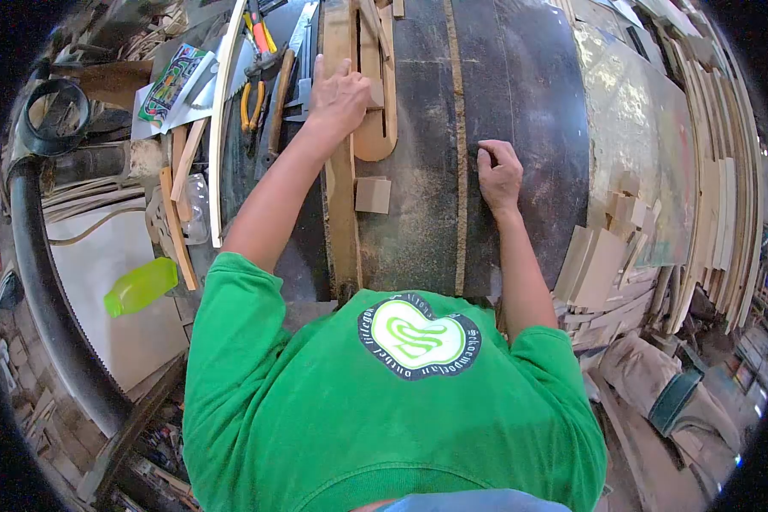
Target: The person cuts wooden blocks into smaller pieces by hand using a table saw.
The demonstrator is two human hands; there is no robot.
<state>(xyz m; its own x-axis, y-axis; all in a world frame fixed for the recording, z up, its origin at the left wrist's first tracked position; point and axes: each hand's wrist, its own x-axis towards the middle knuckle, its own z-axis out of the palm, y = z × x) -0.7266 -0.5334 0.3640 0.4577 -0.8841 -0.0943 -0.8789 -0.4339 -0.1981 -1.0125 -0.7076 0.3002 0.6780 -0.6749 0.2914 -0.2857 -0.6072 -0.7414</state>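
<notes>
My left hand [341, 98] lies over a long wooden board [342, 205] at the upper middle, its fingers apart and pointing away from me. Just right of it is a slotted wooden piece [374, 141] with a rounded near end. A small square wood block [373, 195] sits below that piece. My right hand [499, 175] rests on the dark bench top [418, 230], right of a narrow strip, with its fingers curled in; whether anything is in them is hidden. A metal caliper [302, 98] lies beside my left hand.
Orange-handled pliers [252, 107] and other tools lie left of the board. A green bottle [141, 287] is at the far left, near a black curved frame [38, 256]. Wood offcuts [590, 264] are piled at the right, with long planks [725, 188] beyond.
</notes>
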